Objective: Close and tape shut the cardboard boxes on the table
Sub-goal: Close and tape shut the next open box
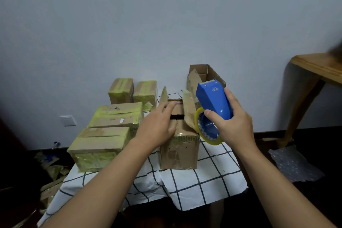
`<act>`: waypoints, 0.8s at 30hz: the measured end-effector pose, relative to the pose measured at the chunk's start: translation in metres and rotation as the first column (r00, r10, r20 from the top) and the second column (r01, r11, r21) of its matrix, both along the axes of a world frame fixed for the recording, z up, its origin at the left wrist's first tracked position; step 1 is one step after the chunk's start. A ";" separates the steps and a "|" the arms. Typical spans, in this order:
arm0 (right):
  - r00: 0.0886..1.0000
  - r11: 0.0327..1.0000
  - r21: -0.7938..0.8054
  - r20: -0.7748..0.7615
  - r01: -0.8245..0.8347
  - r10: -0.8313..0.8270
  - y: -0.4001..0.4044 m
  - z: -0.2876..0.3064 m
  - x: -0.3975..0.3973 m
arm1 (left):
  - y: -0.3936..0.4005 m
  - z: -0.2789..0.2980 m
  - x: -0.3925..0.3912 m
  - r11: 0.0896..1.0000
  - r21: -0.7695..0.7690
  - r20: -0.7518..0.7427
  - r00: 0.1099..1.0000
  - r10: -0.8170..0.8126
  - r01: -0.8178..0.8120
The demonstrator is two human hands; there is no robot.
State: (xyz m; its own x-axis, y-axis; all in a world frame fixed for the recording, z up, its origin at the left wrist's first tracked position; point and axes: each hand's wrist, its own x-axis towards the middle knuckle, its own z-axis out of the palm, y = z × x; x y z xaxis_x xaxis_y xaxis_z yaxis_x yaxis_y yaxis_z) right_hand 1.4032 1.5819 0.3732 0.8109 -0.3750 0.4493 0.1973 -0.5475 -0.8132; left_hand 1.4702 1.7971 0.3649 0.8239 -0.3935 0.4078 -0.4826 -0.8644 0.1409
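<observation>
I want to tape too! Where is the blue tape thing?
The blue tape dispenser is in the person's right hand, right of centre, beside the open box on the checked tablecloth.

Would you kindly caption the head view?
Left hand presses box flap; right hand holds blue tape dispenser.

Taped boxes [103,140] left of unsealed box [180,146], open box [203,76] behind
</observation>
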 end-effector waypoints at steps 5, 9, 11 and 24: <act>1.000 1.000 0.017 -0.024 -0.010 0.010 0.002 0.000 0.005 | 0.001 -0.015 -0.003 0.992 0.075 -0.035 0.994 -0.099 0.102; 0.999 1.000 0.028 -0.038 -0.013 0.014 -0.001 0.000 0.007 | -0.002 -0.021 -0.006 0.988 0.105 -0.153 0.983 -0.098 0.114; 0.999 0.999 0.051 -0.043 -0.017 0.019 -0.002 0.000 0.009 | -0.005 -0.021 -0.007 0.988 0.133 -0.159 0.985 -0.058 0.080; 1.000 0.996 0.086 -0.007 -0.020 0.021 -0.011 0.002 0.001 | -0.019 -0.031 -0.009 0.940 0.333 -0.036 0.997 -0.064 0.072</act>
